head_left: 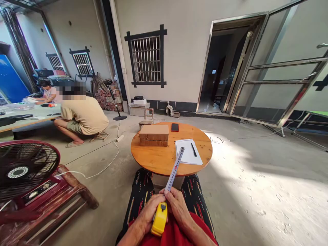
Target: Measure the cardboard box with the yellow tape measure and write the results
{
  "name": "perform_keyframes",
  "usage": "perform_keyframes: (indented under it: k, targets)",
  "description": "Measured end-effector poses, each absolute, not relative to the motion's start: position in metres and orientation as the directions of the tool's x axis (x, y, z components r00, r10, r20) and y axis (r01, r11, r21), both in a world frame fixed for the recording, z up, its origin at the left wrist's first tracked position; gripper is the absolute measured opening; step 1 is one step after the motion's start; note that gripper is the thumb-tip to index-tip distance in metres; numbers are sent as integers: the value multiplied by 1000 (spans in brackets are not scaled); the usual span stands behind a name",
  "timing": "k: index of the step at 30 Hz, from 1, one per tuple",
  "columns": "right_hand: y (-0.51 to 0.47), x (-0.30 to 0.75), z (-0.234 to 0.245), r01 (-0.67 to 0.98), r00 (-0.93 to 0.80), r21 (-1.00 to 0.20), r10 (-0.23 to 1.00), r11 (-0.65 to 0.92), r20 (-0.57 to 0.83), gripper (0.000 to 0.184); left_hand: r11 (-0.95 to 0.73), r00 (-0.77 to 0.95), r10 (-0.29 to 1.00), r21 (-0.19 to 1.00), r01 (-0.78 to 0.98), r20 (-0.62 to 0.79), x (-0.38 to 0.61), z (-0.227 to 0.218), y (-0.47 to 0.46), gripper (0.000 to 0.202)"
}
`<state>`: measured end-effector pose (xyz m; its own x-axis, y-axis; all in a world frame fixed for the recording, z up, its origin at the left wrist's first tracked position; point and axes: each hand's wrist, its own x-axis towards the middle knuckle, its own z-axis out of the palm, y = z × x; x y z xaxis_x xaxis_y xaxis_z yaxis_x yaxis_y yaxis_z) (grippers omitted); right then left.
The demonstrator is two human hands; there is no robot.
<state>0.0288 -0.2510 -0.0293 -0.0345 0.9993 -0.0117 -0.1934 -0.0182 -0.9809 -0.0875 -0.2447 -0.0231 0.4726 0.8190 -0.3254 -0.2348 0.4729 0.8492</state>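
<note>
Low in the view, the left hand (150, 209) curls around a yellow-cased tape measure (160, 221), while the right hand (177, 202) pinches its extended silver blade (174, 173) beside the case. The blade's end lies over white paper sheets (188, 159) on a round orange-brown wooden table (148, 160); contact is unclear. A rectangular brown cardboard box (154, 138) sits closed there, contents hidden. Far left, a clear plastic container (19, 107) holds items too small to identify.
</note>
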Motion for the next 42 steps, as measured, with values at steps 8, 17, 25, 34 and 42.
perform_keyframes:
  k: [8,17,25,34,42]
  targets:
    - [-249,32,-35,-200,-91,-971,989,-133,-117,41,564,475,775,796,-220,-418,-93,-33,-235,33]
    - [-249,32,-36,-189,-92,-976,992,-106,-90,41,536,510,776,814,-225,-371,-93,-30,-236,36]
    - [-247,32,-39,-192,-93,-977,993,-90,-73,43,511,520,786,824,-244,-334,-91,-35,-236,34]
    - [-248,31,-29,-183,-78,-982,996,-52,-38,42,467,519,808,839,-278,-278,-91,-40,-238,33]
    - [-225,46,-11,-19,67,-992,990,128,126,48,418,505,827,871,-258,-247,-92,-37,-242,32]
